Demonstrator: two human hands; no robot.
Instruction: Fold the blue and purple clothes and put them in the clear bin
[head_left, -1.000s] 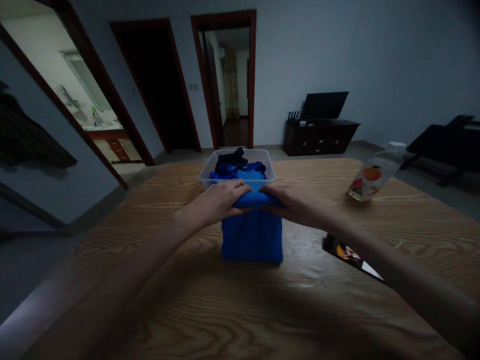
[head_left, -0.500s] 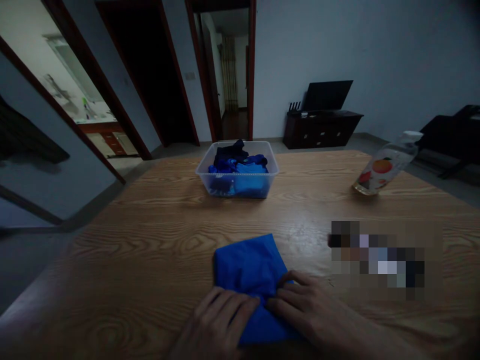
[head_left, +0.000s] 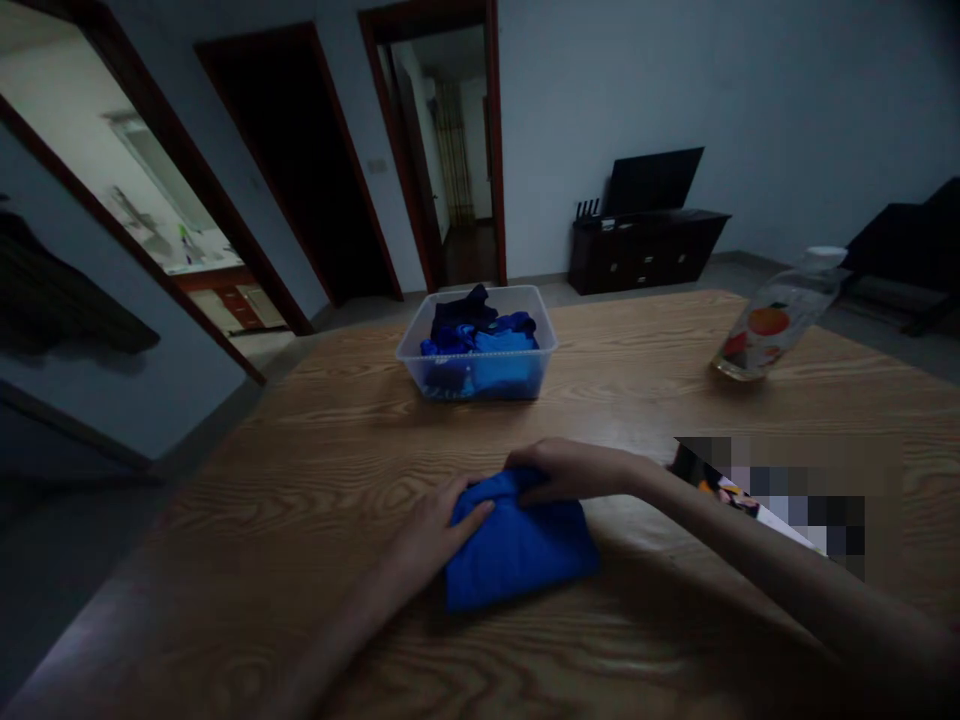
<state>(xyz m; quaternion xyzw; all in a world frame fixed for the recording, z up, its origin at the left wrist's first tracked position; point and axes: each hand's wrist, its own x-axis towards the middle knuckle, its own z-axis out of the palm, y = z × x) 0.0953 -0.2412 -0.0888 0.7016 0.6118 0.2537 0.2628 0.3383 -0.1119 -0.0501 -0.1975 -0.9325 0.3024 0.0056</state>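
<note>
A folded blue cloth [head_left: 521, 555], maybe a garment, lies on the wooden table right in front of me. My left hand [head_left: 442, 525] grips its far left corner, with the thumb across the top and the fingers along the far edge. At the middle of that far edge, my right hand [head_left: 559, 470] is closed on the fabric, its wrist bent over from the right. Some fingertips of both hands are hidden by the cloth. Beyond it stands a clear plastic bin [head_left: 480, 378] with several blue and dark clothes [head_left: 506, 345] inside.
On the right of the wooden table [head_left: 300, 470] a clear bottle [head_left: 776, 315] with a fruit label stands near the far edge. A partly blurred-out item [head_left: 780, 515] lies under my right forearm. Behind are a television [head_left: 654, 182] on a dark cabinet [head_left: 645, 250] and several doorways.
Both hands have moved away from me, from the cloth's near part to its far edge. The cloth now looks shorter, its near part folded over. The view has shifted slightly.
</note>
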